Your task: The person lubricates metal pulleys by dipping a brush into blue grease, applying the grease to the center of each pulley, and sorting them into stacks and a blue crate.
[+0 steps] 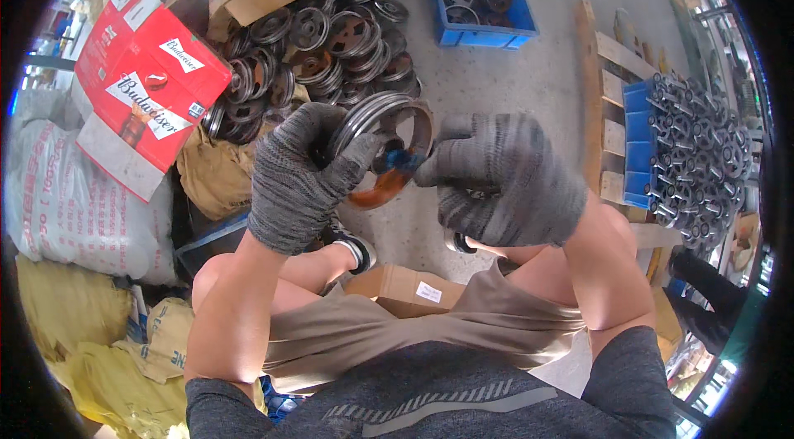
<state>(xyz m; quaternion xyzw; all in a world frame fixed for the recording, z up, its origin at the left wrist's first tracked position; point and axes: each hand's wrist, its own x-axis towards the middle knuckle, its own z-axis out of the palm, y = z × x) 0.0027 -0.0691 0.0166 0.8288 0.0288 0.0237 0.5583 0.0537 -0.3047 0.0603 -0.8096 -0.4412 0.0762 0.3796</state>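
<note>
A grooved metal pulley wheel (383,104) is raised in front of me, tilted, with spoke openings and an orange-brown patch low on its inside. My left hand (302,170), in a grey knitted glove, grips its left side, the thumb reaching over the face toward the hub. Something small and blue (403,160) shows beside the hub. At the wheel's right edge is my right hand (504,178), gloved alike, its fingers curled in and the fingertips close to the rim. Whatever those fingers pinch, if anything, is hidden.
A heap of similar pulley wheels (339,34) lies ahead left, beside a red carton (149,92) and white sacks (83,199). Ahead stands a blue crate (484,35) with more wheels. Rodded metal parts (703,150) fill blue bins on a wooden pallet (610,137) at right. An open cardboard box (401,288) sits between my legs.
</note>
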